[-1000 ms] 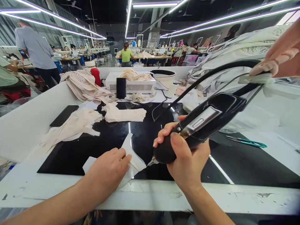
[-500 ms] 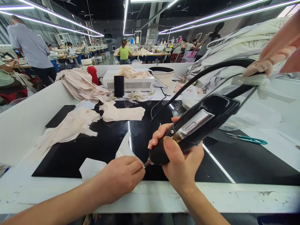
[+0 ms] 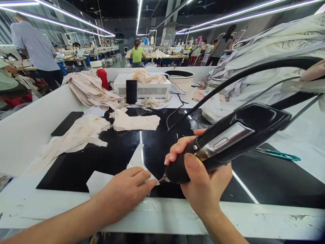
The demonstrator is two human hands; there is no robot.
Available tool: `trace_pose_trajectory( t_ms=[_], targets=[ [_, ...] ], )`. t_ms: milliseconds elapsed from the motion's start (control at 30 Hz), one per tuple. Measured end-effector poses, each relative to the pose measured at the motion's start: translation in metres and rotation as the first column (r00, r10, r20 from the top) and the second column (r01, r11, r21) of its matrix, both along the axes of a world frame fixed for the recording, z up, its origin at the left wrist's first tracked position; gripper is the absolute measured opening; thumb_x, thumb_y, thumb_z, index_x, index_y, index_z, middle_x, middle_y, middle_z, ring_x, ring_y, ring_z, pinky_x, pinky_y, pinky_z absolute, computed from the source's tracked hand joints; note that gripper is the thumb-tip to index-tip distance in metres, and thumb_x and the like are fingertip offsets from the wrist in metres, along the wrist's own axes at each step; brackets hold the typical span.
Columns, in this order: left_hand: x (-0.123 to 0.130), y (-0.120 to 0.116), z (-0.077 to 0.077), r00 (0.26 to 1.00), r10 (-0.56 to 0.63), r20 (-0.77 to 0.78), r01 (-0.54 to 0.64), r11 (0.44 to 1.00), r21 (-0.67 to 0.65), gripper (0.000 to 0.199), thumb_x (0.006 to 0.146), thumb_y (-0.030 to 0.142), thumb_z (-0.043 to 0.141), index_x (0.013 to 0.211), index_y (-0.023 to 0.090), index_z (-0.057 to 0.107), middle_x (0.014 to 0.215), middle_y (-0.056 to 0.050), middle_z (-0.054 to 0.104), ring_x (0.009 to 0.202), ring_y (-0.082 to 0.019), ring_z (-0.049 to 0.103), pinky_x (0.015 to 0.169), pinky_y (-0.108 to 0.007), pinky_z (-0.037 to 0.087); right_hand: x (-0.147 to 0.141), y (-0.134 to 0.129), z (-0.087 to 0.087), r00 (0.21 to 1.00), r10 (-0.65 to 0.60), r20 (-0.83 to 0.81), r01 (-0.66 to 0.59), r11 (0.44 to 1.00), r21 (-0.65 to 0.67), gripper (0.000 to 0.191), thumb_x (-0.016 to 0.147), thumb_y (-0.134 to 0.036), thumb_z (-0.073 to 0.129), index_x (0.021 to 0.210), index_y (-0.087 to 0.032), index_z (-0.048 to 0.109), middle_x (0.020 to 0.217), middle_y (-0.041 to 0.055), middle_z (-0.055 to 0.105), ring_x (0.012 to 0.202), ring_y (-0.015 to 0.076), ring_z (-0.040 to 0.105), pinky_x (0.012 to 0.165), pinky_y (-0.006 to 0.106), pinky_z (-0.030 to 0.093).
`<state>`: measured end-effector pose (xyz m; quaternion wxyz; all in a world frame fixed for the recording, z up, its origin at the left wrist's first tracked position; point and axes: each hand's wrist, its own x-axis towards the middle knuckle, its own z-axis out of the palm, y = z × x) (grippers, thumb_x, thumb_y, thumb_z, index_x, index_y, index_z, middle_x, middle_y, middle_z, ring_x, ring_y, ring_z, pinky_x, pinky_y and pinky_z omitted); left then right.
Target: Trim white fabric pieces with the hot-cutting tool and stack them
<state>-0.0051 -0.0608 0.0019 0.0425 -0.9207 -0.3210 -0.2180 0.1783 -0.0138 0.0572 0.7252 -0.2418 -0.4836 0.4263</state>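
A black handheld tool (image 3: 228, 135) with a silver button plate is gripped in my right hand (image 3: 203, 173), its metal tip pointing down and left. That tip meets the corner of a small white fabric piece (image 3: 138, 159) on the black board (image 3: 119, 145). Fingers of my left hand (image 3: 129, 189) are pressed together on the fabric's lower end, close to the tip. Beneath my left wrist lies another white piece (image 3: 98, 182). A black cable (image 3: 243, 71) arches up from the tool's rear.
Beige fabric (image 3: 83, 132) lies at left beside a black phone (image 3: 67, 123). Behind are a white vented box (image 3: 144, 89), an upright phone (image 3: 131, 91) and a round container (image 3: 180, 80). Teal snips (image 3: 281, 155) lie right. Another person's hand (image 3: 313, 73) is by the cable at upper right.
The tool's rear end has swung right and lower, and my right hand has moved slightly right. The other person's hand has shifted toward the right edge. More of the white fabric shows beside my left fingertips.
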Motion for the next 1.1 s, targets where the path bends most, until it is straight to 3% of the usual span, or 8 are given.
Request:
trace_pose_trajectory(
  t_ms=[267, 467, 1100],
  targets=[
    [0.001, -0.010, -0.005, 0.998, 0.022, 0.059, -0.023, 1.000, 0.007, 0.026, 0.109, 0.003, 0.055, 0.132, 0.008, 0.068, 0.118, -0.012, 0.077, 0.108, -0.024, 0.075, 0.101, -0.034, 0.065, 0.000, -0.004, 0.003, 0.999, 0.045, 0.001, -0.045, 0.999, 0.013, 0.045, 0.084, -0.042, 0.098, 0.116, -0.030, 0.068, 0.080, -0.0046, 0.072, 0.054, 0.0153, 0.067, 0.045, 0.028, 0.060],
    [-0.001, -0.017, -0.008, 0.998, 0.037, 0.046, -0.037, 0.999, 0.012, 0.029, 0.108, 0.003, 0.056, 0.133, 0.011, 0.069, 0.122, -0.013, 0.076, 0.113, -0.026, 0.074, 0.102, -0.038, 0.067, -0.004, -0.001, 0.004, 1.000, -0.001, -0.024, 0.001, 1.000, -0.015, 0.048, 0.081, -0.046, 0.100, 0.115, -0.030, 0.070, 0.079, -0.0057, 0.070, 0.058, 0.0141, 0.065, 0.049, 0.027, 0.060],
    [0.000, -0.022, -0.006, 0.990, 0.107, 0.096, -0.107, 0.994, -0.011, 0.030, 0.111, 0.013, 0.061, 0.135, 0.023, 0.075, 0.126, -0.015, 0.070, 0.119, -0.029, 0.069, 0.104, -0.046, 0.068, -0.007, 0.000, 0.004, 0.999, 0.047, -0.016, -0.047, 0.999, 0.005, 0.038, 0.088, -0.039, 0.093, 0.116, -0.031, 0.068, 0.081, -0.0059, 0.070, 0.058, 0.0138, 0.065, 0.050, 0.027, 0.061]
  ],
)
